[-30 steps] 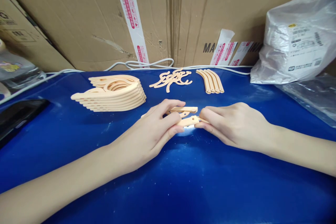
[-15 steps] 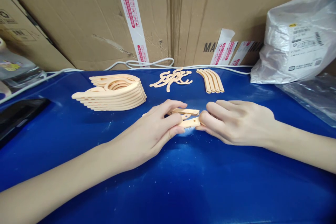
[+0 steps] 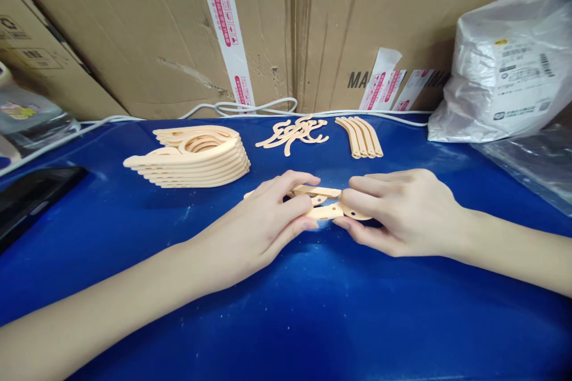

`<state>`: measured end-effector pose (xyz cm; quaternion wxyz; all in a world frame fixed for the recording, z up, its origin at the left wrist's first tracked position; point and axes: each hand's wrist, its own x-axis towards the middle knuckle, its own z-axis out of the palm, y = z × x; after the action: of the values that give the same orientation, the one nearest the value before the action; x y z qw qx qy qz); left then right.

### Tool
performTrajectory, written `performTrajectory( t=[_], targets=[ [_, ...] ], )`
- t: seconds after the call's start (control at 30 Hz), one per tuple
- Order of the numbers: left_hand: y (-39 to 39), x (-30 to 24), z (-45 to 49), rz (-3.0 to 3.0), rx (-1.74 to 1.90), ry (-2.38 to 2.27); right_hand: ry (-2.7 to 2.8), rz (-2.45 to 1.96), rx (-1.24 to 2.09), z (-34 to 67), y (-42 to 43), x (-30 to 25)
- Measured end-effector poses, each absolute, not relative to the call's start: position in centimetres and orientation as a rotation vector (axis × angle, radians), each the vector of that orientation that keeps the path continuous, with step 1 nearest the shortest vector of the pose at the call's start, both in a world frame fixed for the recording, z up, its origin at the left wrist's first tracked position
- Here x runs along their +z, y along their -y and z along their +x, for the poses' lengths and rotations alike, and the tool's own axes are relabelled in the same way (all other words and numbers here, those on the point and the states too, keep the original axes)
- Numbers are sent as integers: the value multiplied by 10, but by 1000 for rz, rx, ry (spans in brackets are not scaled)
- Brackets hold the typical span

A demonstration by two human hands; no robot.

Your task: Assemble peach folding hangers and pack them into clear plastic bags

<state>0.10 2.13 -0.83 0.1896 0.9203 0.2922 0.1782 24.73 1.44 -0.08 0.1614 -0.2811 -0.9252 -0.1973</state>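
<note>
1. While the head view shows both hands low over a blue table (image 3: 286,309), the left hand (image 3: 272,214) grasps a cream part (image 3: 326,212), its holed end jutting rightward past the thumb.
2. Just behind that part, a cream strip (image 3: 319,191) also emerges from the left hand's fingers.
3. The right hand (image 3: 402,211) pinches a rounded piece (image 3: 355,213) with a dark hole, which meets the cream part's end between the hands; whether they interlock, I cannot tell.
4. Beyond the hands lie a stack of cream frames (image 3: 196,169), a loose heap of curved hooks (image 3: 295,131) and four curved arms (image 3: 358,138) side by side.
5. Around these are a black device (image 3: 40,199) at left, a wrapped parcel (image 3: 513,77) at right, and cardboard (image 3: 156,24) behind.
</note>
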Motion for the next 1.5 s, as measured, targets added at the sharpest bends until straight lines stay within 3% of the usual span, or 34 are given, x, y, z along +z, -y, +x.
performTrajectory(
  t=[0.97, 1.27, 1.5],
  targets=[
    [-20, -9, 1, 2648, 504, -808, 2620, -776, -565, 247, -13, -1],
    [-26, -2, -6, 2517, 488, -867, 2721, -741, -213, 249, -11, 2],
    [-30, -6, -7, 2416, 558, -939, 2789, -423, -26, 242, -4, 2]
  ],
)
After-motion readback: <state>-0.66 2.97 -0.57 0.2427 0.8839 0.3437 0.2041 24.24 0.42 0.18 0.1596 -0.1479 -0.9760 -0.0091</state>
